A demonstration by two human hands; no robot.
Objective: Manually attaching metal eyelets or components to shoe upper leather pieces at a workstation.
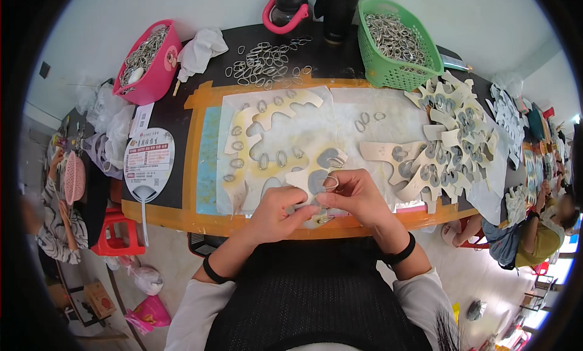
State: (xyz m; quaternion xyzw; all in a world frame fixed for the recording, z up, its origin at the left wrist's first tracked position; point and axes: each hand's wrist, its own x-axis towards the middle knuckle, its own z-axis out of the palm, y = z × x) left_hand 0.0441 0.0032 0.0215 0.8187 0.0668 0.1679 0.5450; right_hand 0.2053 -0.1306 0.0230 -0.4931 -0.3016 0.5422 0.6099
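My left hand (280, 212) grips the lower edge of a cream cut-out card piece (316, 175) with grey oval patches, near the table's front edge. With thumb and fingers, my right hand (357, 196) pinches a small oval metal ring (330, 182) against that same piece. A second ring (325, 219) shows just below my fingers. A larger cream cut-out sheet (258, 129) with several rings laid on it lies to the left on the white work sheet (340, 123).
A green basket (395, 71) of metal rings stands at the back right and a pink basket (152, 65) at the back left. Loose rings (267, 59) lie between them. Finished card pieces (452, 138) pile up on the right. A paper fan (149, 163) lies left. Other people sit at both sides.
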